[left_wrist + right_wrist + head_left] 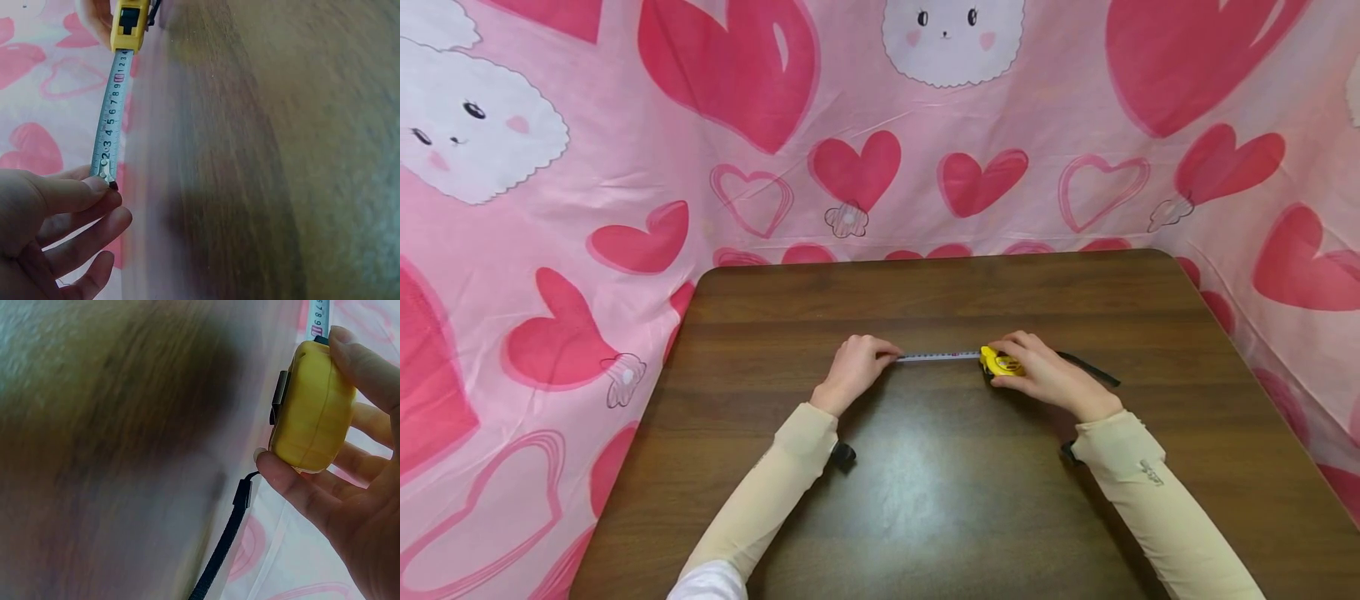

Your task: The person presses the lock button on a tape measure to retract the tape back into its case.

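Observation:
A yellow tape measure [1004, 364] is gripped in my right hand [1045, 373], thumb on one side and fingers round the case. Its white blade [940, 357] stretches straight to the left. My left hand [853, 371] pinches the blade's metal end hook [105, 170] between thumb and index finger, the other fingers loosely bent. In the left wrist view the printed numbers run up past 10 to the case mouth. A black wrist strap [226, 540] trails from the case in the right wrist view, and the right thumb [359, 359] lies near the mouth.
Both hands are over a dark brown wooden table [895, 500] with rounded far corners. A pink cloth [865, 108] with red hearts and white faces hangs behind it and along both sides. Black straps with small devices [843, 455] sit at the wrists.

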The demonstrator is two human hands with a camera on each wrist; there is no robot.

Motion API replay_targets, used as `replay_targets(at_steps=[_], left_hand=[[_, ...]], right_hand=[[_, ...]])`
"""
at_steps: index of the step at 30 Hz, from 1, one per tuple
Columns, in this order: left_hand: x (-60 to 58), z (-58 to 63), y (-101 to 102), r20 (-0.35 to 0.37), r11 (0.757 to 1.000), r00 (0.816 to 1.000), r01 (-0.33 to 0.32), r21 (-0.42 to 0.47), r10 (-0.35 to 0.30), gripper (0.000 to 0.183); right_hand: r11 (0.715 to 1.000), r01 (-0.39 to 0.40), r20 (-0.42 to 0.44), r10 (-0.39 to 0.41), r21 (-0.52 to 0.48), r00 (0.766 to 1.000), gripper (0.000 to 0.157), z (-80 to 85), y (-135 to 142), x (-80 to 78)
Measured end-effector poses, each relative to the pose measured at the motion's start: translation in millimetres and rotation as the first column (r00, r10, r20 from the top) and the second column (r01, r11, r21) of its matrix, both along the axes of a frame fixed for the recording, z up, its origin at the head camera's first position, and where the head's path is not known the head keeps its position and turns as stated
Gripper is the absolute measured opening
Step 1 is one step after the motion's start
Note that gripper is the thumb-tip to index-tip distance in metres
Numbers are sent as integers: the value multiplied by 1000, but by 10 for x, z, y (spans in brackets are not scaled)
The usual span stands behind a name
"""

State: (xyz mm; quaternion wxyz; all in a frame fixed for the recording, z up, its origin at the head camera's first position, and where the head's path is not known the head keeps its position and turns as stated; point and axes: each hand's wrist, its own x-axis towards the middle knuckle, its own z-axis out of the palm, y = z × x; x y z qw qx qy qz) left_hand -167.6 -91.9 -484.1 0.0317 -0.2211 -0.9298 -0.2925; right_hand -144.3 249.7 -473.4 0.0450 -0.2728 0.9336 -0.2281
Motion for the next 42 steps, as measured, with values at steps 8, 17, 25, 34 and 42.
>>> replay_targets(at_steps=[8, 17, 25, 34, 42], left_hand=[[-4, -17, 50, -11, 1000, 1000, 10, 19, -10, 14], [8, -4, 106, -1, 999, 999, 33, 44, -33, 15], [0, -15, 175, 3, 998, 999, 45, 37, -46, 15], [0, -26, 245, -2, 997, 998, 61, 36, -61, 14], [18, -7, 324, 6, 997, 998, 68, 32, -68, 16]], right_hand=[[1000, 13, 23, -13, -5, 1000, 61, 16, -29, 15], [1000, 0, 20, 0, -13, 1000, 61, 19, -99, 13], [999, -36, -42, 36, -10, 998, 59, 0, -187, -4], [998, -55, -50, 54, -15, 997, 59, 5, -265, -1], [999, -48, -8, 48, -12, 999, 60, 28, -332, 9]])
